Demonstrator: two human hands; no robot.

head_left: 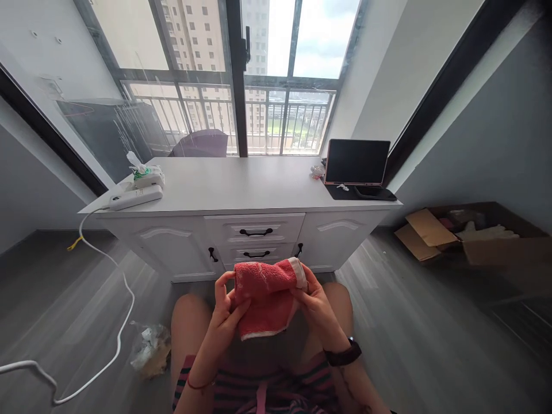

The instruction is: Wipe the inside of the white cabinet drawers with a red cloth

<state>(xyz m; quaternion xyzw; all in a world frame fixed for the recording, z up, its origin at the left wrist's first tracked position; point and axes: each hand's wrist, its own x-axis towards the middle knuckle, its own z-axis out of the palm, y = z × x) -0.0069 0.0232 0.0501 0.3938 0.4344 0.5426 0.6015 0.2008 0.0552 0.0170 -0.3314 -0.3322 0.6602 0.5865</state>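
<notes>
Towel [265,302], red with a white edge, is rolled at the top and held above the lap. Left hand [224,313] and right hand [317,302] pinch its 2 ends, fingers closed on it.

Left hand [224,313] and right hand [317,305] close together, fingers curled and pinching

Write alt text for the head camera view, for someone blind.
A person's left hand and right hand hold a folded red towel over bare knees. Behind it stands a white cabinet bearing a laptop, under a large window.
</notes>
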